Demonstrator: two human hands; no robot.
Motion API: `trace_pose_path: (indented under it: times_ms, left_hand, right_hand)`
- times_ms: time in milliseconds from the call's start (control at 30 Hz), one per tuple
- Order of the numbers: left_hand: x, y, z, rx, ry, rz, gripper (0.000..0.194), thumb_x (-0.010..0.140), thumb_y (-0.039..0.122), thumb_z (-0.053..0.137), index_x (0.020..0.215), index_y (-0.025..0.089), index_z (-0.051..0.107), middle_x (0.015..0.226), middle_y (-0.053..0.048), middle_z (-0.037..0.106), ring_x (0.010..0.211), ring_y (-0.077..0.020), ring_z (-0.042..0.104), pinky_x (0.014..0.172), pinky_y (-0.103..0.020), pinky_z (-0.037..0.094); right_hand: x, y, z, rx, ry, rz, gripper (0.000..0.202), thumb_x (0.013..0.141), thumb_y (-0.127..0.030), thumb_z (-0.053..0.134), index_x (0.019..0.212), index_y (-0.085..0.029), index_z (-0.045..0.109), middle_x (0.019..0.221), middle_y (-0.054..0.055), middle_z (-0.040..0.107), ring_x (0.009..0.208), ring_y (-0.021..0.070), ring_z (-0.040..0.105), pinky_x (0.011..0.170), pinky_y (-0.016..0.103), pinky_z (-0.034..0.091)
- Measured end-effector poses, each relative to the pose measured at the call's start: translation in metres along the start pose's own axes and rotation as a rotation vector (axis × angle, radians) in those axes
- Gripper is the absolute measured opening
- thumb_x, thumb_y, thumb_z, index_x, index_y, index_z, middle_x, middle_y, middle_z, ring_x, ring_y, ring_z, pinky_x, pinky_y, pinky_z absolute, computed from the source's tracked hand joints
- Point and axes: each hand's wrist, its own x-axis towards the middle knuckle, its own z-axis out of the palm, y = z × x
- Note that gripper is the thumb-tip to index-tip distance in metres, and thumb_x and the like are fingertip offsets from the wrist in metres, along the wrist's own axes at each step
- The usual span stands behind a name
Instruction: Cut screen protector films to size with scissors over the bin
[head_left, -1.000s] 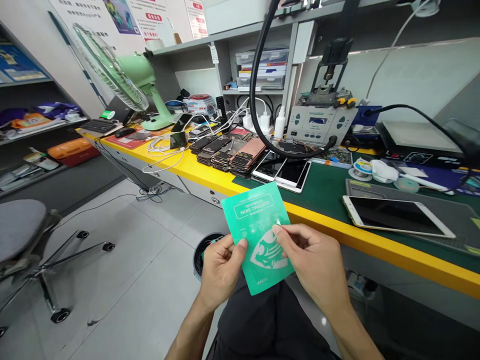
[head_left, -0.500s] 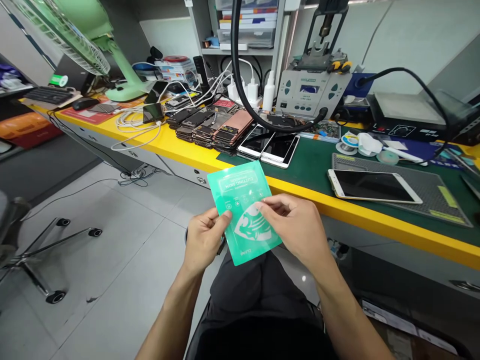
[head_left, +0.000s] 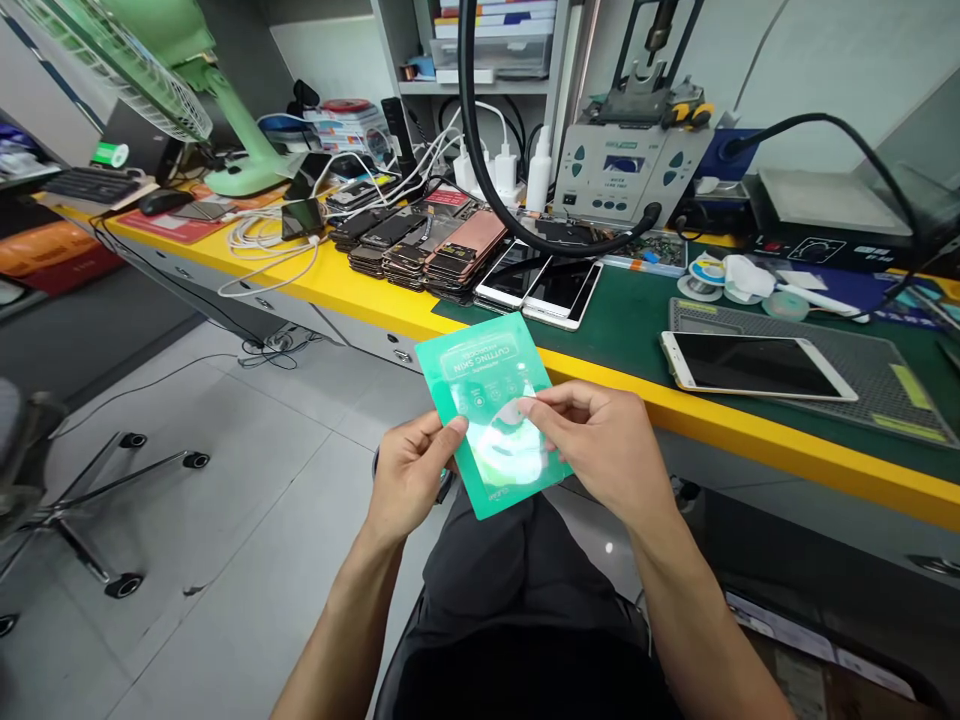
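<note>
In the head view, the only one here, you hold the green packet (head_left: pixel 469 385) in front of the bench (head_left: pixel 720 425), above your lap (head_left: pixel 517 575), its printed face up (the lettering stands upside down to you). Your left hand (head_left: pixel 409 470) grasps its left edge, thumb on top, probably to steady a thin, bendy sheet. Your right hand (head_left: pixel 611 445) grasps it at the right, thumb over the print; the bent fingers hide exactly what they pinch. With 2 grips at opposite sides, the packet likely keeps flat and tilted for viewing. On the bench, 1 white phone (head_left: pixel 759 365) lies partly on a grey mat (head_left: pixel 862 350), perhaps for protection, and stacked phone parts (head_left: pixel 469 245) sit farther left, presumably to save space.
</note>
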Motion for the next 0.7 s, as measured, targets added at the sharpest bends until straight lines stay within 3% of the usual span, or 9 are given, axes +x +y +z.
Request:
trace_pose_path:
  times_ms: [267,700]
  left_hand:
    - [0.0008,0.0006,0.0009,-0.021,-0.007,0.004,0.026,0.094,0.036,0.064,0.077,0.016,0.070,0.062,0.001,0.055,0.055,-0.0107,0.046,0.051,-0.025,0.040]
    - [0.0008,0.0010,0.0019,-0.065,-0.006,-0.034,0.023,0.092,0.037,0.065,0.088,0.016,0.072,0.068,-0.001,0.057,0.061,-0.0139,0.049,0.055,-0.027,0.041]
  right_hand:
    - [0.0026,0.0042,0.0021,0.030,-0.004,-0.029,0.027,0.082,-0.044,0.075,0.085,-0.018,0.078,0.074,0.004,0.074,0.063,0.0184,0.065,0.056,0.029,0.052]
    - [0.0012,0.0082,0.0045,0.015,0.017,-0.048,0.023,0.084,-0.041,0.073,0.086,-0.019,0.078,0.074,0.004,0.075,0.065,0.0197,0.068,0.056,0.028,0.053]
